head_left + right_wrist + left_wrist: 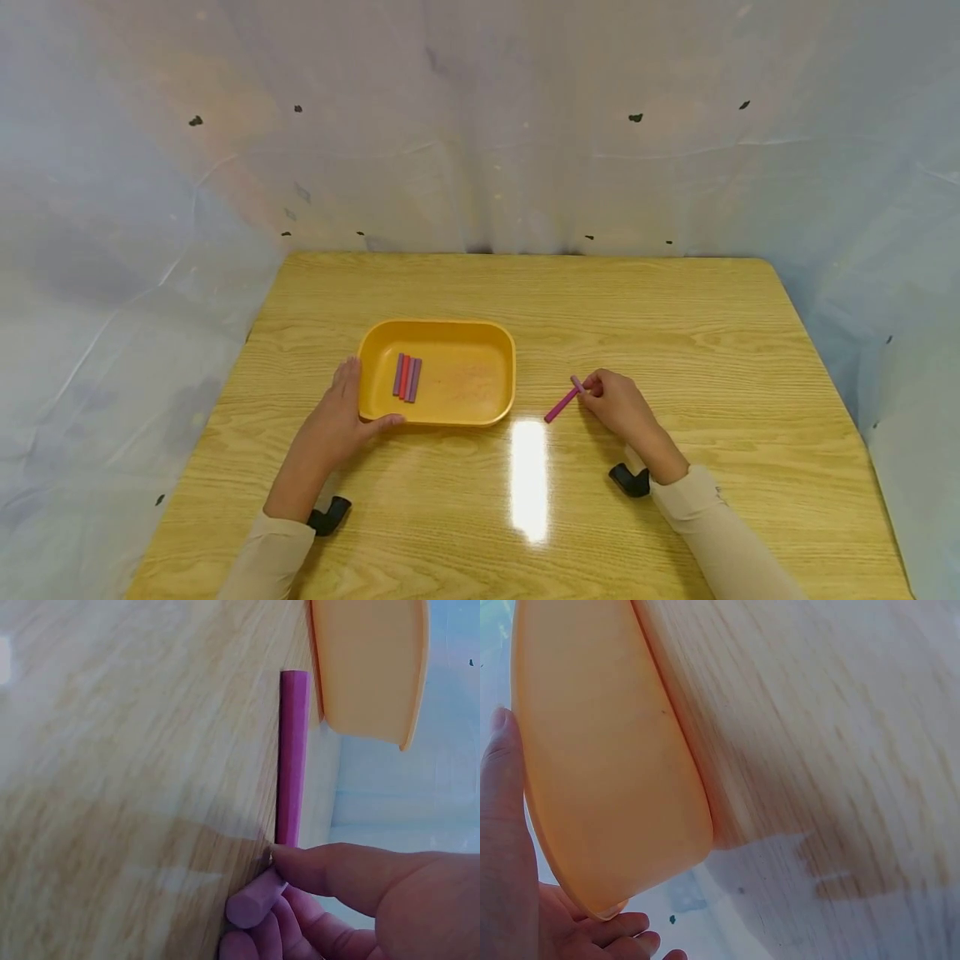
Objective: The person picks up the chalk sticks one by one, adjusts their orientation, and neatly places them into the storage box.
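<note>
- On the wood-grained counter [675, 325], left of centre, sits the yellow tray [463, 379].
- Inside it, toward its left end, four short sticks [406, 377] in purple and reddish tones lie side by side.
- My left hand [337, 425] rests at the tray's near left corner, unclenched, fingers extended against the left end and thumb stretched along the near rim.
- Right of the tray, my right hand [618, 404] pinches a light purple stick [256, 901] between thumb and fingers.
- Just beside my thumb, a magenta stick [294, 757] lies slantwise on the counter; I cannot tell whether the two sticks touch.
- Behind the counter hangs a pale sheet [480, 167] with dark marks.
</note>
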`<state>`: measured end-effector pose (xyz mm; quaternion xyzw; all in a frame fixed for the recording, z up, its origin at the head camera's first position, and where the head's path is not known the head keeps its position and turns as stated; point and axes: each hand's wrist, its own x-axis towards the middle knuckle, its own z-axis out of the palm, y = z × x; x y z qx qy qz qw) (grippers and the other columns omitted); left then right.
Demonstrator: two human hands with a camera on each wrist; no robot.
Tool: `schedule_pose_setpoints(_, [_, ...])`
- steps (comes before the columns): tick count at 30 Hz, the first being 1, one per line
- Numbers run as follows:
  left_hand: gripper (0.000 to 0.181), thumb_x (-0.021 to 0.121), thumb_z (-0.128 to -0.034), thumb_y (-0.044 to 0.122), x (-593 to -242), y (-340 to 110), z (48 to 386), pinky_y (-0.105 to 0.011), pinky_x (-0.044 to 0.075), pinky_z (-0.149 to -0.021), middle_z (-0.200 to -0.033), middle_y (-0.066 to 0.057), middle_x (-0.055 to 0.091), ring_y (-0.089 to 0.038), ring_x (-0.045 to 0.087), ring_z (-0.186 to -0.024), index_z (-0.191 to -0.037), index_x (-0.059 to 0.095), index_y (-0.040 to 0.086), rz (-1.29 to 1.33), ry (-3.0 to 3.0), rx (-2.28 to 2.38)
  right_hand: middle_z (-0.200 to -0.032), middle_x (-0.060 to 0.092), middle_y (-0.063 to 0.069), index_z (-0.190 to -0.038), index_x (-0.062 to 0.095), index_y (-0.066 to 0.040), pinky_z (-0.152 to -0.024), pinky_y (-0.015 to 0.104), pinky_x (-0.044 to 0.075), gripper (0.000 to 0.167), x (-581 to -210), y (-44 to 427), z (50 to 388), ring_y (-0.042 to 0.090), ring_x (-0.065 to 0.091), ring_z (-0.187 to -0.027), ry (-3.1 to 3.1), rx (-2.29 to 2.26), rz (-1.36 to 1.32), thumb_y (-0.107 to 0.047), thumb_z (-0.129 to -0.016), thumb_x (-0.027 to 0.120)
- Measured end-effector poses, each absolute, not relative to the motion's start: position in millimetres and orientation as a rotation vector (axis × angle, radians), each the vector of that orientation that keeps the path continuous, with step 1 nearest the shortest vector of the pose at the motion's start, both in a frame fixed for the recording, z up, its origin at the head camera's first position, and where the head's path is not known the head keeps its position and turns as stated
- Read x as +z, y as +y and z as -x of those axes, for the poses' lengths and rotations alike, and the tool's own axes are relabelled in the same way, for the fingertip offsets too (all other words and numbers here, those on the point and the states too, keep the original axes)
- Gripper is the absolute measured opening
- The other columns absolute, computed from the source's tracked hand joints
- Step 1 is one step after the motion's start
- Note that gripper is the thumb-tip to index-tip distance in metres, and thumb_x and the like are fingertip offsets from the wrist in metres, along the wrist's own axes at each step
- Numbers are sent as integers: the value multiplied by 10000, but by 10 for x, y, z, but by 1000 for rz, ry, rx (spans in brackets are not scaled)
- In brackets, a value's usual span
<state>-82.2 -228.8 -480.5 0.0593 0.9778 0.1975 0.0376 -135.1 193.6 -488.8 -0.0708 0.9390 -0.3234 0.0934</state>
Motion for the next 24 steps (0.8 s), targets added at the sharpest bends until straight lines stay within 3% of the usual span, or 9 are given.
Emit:
schedule_pose_setpoints(7, [1218, 541, -721, 746, -4818, -2291, 827, -539, 212, -1063, -1518, -241, 34, -356, 71, -1391, -1470, -30, -27, -190, 3001, 621, -797, 626, 54, -940, 632, 16, -620, 322, 460, 162, -4869, 1946, 1334, 174, 532, -683, 2775, -965, 203, -133, -876, 627])
schedule_pose_setpoints(14, [1202, 553, -726, 733, -4851, -2311, 829, -528, 215, -1068, -1520, -234, 54, -343, 80, -1393, -1475, -11, -21, -182, 3018, 624, -782, 623, 52, -962, 631, 10, -597, 302, 441, 283, -4827, 1992, 1335, 161, 510, -654, 2739, -971, 187, -264, -938, 561])
schedule_pose_setpoints(18, [1207, 550, -724, 737, -4861, -2317, 837, -528, 217, -1067, -1520, -235, 51, -340, 75, -1395, -1474, -17, -20, -186, 3015, 624, -743, 619, 54, -1026, 608, 15, -597, 303, 427, 262, -4819, 2066, 1345, 165, 517, -641, 2640, -1043, 182, -223, -958, 522])
schedule_pose_setpoints(24, [1210, 543, -729, 736, -4849, -2314, 837, -535, 212, -1065, -1519, -238, 36, -345, 65, -1394, -1471, -53, -10, -197, 3005, 621, -895, 636, 135, -1110, 572, 41, -669, 331, 500, 241, -4833, 2170, 1364, 221, 585, -765, 2442, -1295, 192, -139, -960, 517])
